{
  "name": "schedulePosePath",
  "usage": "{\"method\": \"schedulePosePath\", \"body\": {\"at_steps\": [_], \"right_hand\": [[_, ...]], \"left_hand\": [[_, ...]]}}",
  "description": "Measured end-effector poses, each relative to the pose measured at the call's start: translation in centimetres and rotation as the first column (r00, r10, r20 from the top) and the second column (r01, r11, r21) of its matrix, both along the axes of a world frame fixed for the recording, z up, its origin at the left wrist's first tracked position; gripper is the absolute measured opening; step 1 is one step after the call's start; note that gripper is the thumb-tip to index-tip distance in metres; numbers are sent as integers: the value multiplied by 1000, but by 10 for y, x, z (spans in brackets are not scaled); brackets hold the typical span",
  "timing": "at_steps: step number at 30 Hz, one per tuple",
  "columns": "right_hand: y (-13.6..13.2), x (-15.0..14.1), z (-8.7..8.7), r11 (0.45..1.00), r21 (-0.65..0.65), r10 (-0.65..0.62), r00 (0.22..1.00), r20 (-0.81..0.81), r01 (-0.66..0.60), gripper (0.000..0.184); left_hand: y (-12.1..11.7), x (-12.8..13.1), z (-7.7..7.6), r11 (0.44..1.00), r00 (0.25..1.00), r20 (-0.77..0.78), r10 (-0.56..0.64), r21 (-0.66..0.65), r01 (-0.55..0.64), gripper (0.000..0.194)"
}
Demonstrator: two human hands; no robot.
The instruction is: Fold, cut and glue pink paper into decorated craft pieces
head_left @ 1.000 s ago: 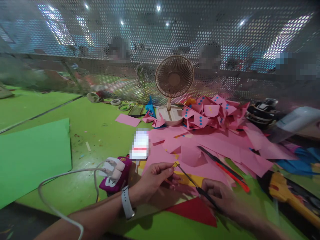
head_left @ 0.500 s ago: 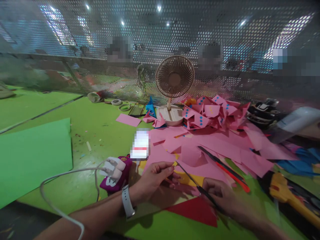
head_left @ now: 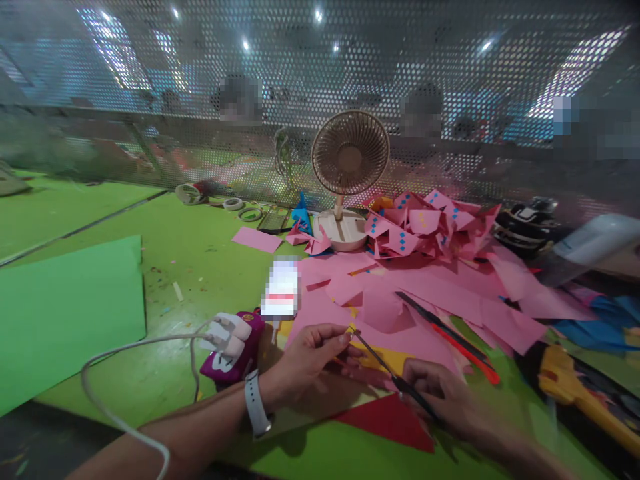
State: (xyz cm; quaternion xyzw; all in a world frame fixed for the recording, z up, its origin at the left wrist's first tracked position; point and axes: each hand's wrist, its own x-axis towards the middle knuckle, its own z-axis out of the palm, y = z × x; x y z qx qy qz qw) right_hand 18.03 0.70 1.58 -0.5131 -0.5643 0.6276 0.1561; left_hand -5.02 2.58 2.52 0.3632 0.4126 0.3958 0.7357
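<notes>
Cutting, I judge, is the step in hand: the left hand (head_left: 325, 350) pinches one small yellow piece (head_left: 351, 329) between thumb and finger, above the pink paper (head_left: 385, 310); the right hand (head_left: 434, 390) has fingers wrapped around one pair of scissors (head_left: 400, 383), tips at the piece. The next move calls for a steady pinch. Far side: one fan (head_left: 350, 158), two tape rolls (head_left: 235, 209) to its left, overlapping pink folds (head_left: 425, 223), uncountable, to its right.

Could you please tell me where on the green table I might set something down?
The green tabletop between the large light-green paper sheet and the bright rectangular device is mostly bare, with small pale scraps. Right of the device is crowded: flat pink paper sheets, folded pink paper pieces, left hand and right hand.
</notes>
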Motion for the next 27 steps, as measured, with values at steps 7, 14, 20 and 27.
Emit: {"method": "schedulePosePath", "body": {"at_steps": [7, 14, 20, 27], "right_hand": [[0, -2, -2, 1000, 4, -16, 1000, 23, 16, 36], [1, 2, -9, 999, 48, -5, 1000, 27, 4, 35], [4, 2, -8, 999, 44, -27, 1000, 4, 26, 36], [4, 3, -4, 997, 49, -60, 998, -25, 61, 34]], "left_hand": [[-1, 0, 0, 1000, 1000, -17, -4, 18, 5, 32], [0, 0, -3, 1000, 1000, -1, 15, 7, -15, 33], [0, -1, -2, 1000, 1000, 1, 5, 7, -5, 31], [-2, 0, 0, 999, 999, -5, 44, -28, -44, 29]]}}
